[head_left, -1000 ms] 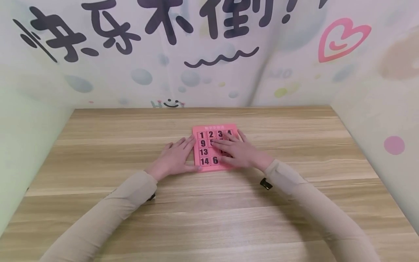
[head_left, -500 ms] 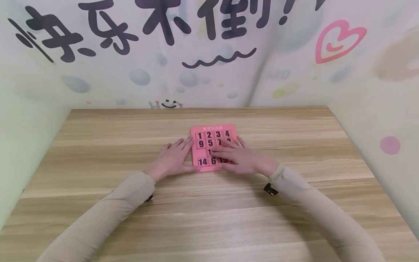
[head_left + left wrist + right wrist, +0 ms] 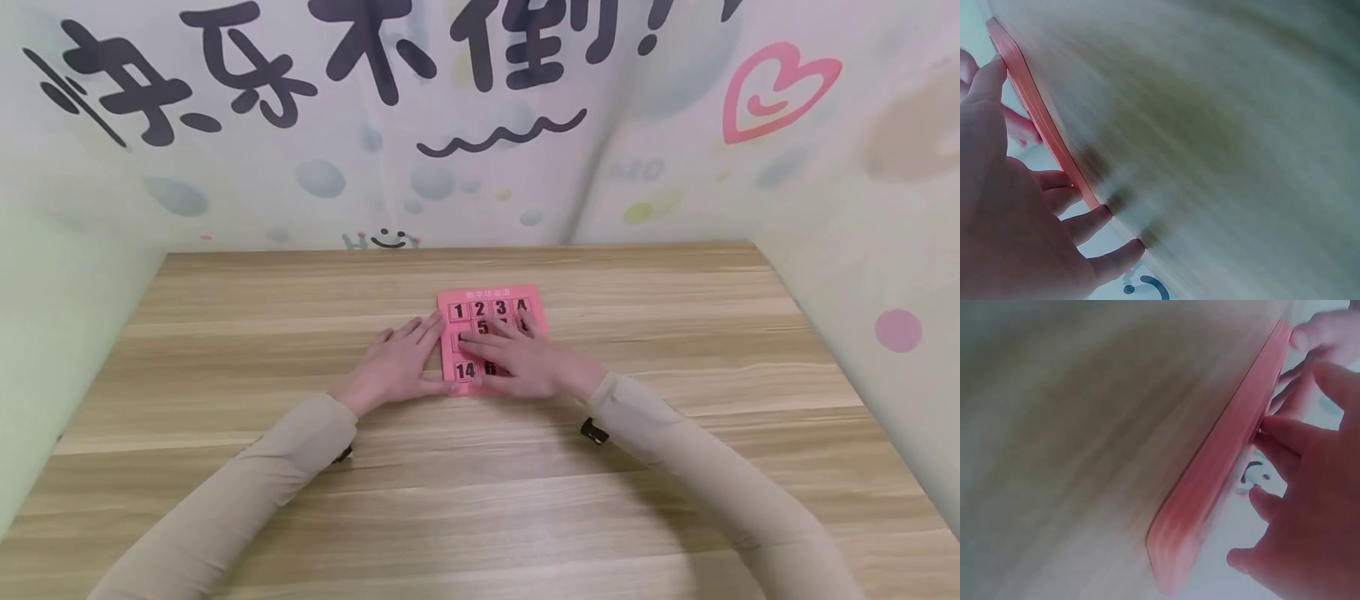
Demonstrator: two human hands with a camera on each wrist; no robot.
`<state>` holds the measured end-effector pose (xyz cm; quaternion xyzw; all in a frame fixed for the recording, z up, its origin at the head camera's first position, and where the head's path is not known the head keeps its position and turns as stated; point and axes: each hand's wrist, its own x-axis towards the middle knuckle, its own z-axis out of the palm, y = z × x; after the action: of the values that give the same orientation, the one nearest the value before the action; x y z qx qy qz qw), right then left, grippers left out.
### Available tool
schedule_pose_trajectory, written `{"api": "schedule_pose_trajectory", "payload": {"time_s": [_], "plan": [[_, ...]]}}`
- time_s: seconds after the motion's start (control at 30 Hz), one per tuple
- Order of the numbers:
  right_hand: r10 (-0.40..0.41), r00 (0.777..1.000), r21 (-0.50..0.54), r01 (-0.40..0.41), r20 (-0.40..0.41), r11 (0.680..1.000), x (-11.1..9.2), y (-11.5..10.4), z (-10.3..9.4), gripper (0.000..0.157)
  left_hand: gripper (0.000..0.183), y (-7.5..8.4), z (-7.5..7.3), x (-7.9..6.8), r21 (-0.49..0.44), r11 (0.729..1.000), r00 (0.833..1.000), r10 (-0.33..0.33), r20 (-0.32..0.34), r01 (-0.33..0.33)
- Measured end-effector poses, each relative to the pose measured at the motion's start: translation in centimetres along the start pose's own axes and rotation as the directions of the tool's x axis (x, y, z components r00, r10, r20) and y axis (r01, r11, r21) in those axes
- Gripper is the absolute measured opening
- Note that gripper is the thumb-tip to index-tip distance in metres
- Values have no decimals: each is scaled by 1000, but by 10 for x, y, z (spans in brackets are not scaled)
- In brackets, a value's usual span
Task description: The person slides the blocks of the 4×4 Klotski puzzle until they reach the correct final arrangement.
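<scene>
A pink number sliding puzzle [image 3: 491, 293] lies flat on the wooden table, with dark-numbered tiles in its frame. My left hand [image 3: 390, 367] rests along its left side. The thumb touches the near left corner, and the spread fingers reach the left edge and the tabletop, as the left wrist view shows. My right hand [image 3: 525, 358] lies over the board from the right, fingers extended, with fingertips touching tiles at the left of the middle rows. Tiles 1, 2, 3 and 4 show along the top row; my right hand covers much of the lower rows.
The wooden table [image 3: 480, 517] spreads around the puzzle. A printed white wall [image 3: 247, 192] stands behind it, with side walls at left and right. A small black object [image 3: 595, 431] sits beneath the right cuff.
My right hand has shifted left across the board. Tile 13 left the left column for the column beside it, and the left column's third place is now filled. My left hand has stayed at the edge.
</scene>
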<state>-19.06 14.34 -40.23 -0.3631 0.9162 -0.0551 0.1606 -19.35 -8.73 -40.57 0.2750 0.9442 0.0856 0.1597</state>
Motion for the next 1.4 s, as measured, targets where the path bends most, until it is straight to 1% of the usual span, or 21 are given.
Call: {"api": "schedule_pose_trajectory", "payload": {"time_s": [0.07,0.17,0.27,0.37,0.43,0.63,0.77,0.8,0.93,1.03,1.13,1.23,1.4], "plan": [[-18,1000,9,18,16,1000,-6,-1,0,63,104,0,0,0,4,1000,1000,-2,-3,2],[-42,999,22,42,-3,999,-11,-1,0,63,103,0,1,0,6,1000,1000,-6,-1,6],[-3,998,27,5,-70,1000,-12,3,2,60,103,0,1,0,7,1000,1000,-1,3,1],[38,993,14,-37,-113,999,-9,6,3,60,102,1,2,0,3,1000,1000,1,7,-1],[42,993,-6,-43,-112,999,-5,6,3,60,102,2,2,0,2,1000,1000,2,5,-2],[-26,998,-16,25,-63,1000,7,-1,1,63,103,2,2,0,9,1000,1000,3,4,-4],[-48,996,-3,48,-76,999,6,1,1,62,103,2,2,1,10,1000,1000,7,3,-7],[-45,995,10,46,-85,999,5,3,0,61,103,2,2,1,10,1000,1000,7,3,-7],[-9,987,58,19,-161,998,-9,18,-4,57,103,2,2,1,2,1000,1000,4,2,-4],[47,978,85,-30,-205,996,-22,33,-7,55,104,1,2,2,2,1000,1000,1,-1,-1],[86,973,100,-66,-216,993,-35,46,-8,55,104,1,2,2,5,1000,1000,-3,0,3],[104,970,109,-82,-218,991,-45,54,-8,55,104,0,2,2,1,1000,1000,-6,1,6],[129,970,114,-107,-207,988,-54,61,-8,56,105,-2,3,2,-4,1000,1000,-7,0,7]]}}
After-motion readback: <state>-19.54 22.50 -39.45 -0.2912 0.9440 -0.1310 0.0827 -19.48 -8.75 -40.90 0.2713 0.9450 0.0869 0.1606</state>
